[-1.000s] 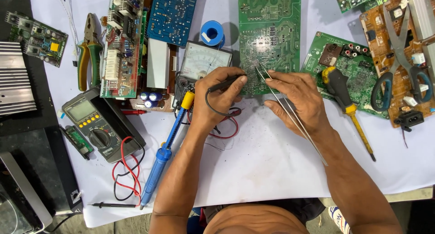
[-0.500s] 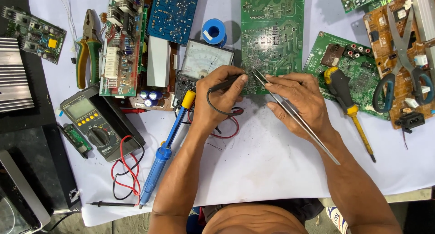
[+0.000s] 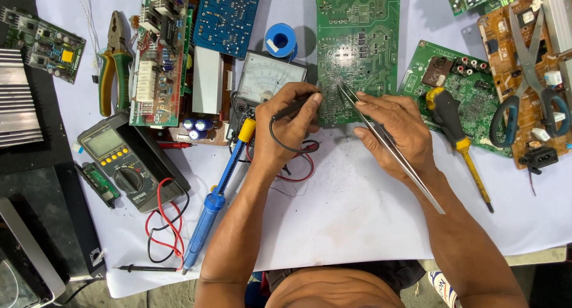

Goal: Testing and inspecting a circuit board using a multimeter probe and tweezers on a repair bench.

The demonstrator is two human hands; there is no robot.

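Head view shows a green circuit board [image 3: 357, 52] lying at the white table sheet's [image 3: 345, 212] far edge, the right hand [image 3: 396, 132] pinching long tweezers [image 3: 390, 147] onto it, the left hand [image 3: 289, 126] gripping a black probe [image 3: 292, 108] beside them.

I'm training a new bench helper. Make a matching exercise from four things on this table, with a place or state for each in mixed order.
Things:
1. tweezers
2. solder spool
3. screwdriver
4. pliers

Places or states:
A. lying on a green board right of the hands
B. held in the right hand
C. lying far left, green and yellow grips
D. blue, above the dial meter

Pairs: 1-B, 2-D, 3-A, 4-C
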